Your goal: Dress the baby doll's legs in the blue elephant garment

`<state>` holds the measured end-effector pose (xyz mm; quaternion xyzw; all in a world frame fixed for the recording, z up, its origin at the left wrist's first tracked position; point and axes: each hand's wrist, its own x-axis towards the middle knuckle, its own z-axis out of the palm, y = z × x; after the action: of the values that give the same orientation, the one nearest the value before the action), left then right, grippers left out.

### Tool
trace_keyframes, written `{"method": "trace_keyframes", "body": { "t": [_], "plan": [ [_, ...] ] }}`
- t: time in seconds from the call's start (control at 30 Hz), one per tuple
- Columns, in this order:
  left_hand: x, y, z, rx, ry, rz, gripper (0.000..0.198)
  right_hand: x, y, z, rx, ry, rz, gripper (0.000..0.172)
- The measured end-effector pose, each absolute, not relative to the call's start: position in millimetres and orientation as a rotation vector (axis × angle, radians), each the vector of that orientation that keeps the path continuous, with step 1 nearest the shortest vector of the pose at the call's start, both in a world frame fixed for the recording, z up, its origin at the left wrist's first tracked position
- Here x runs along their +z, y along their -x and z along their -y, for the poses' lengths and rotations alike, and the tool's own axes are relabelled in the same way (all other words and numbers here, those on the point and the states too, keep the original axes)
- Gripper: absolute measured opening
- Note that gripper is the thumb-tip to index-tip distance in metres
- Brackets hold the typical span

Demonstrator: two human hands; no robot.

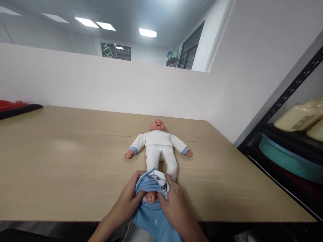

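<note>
A baby doll (158, 138) in a white long-sleeved top with blue cuffs lies on its back on the wooden table (75, 174), its head away from me. Blue cloth pants (151, 215) with a white cartoon face patch are bunched around one of the doll's feet, whose toes show through the opening. My left hand (133, 193) is closed on the left edge of the bunched pants. On the other side, my right hand (173, 195) grips the edge beside the patch. The lower part of the pants hangs over the table's front edge.
At right, a black metal shelf (277, 104) holds cream-coloured bottles (299, 116) and a teal basin (290, 159). A red and black object (17, 107) sits at the table's far left. Behind the table stands a low white wall (113, 87).
</note>
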<state>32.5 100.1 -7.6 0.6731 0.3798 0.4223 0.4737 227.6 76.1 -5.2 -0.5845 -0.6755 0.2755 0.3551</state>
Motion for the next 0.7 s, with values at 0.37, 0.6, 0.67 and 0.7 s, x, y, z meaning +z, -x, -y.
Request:
{"method": "trace_keyframes", "body": {
  "t": [0.37, 0.6, 0.67, 0.7],
  "plan": [
    [-1, -12, -164, 0.965, -1.717, -0.804, 0.035, 17, -243, -122, 0.652, 1.114, 1.949, 0.027],
    [1, -5, -218, 0.597, -1.726, -0.666, 0.046, 51, -268, -159, 0.928, 0.968, 2.161, 0.052],
    [-6, -1, -232, 0.527, -1.707, -0.659, 0.049, 57, -267, -169, 1.064, 0.919, 2.179, 0.048],
    [-10, 1, -238, 0.509, -1.697, -0.662, 0.055, 59, -266, -174, 1.117, 0.896, 2.144, 0.049]
  ]
}}
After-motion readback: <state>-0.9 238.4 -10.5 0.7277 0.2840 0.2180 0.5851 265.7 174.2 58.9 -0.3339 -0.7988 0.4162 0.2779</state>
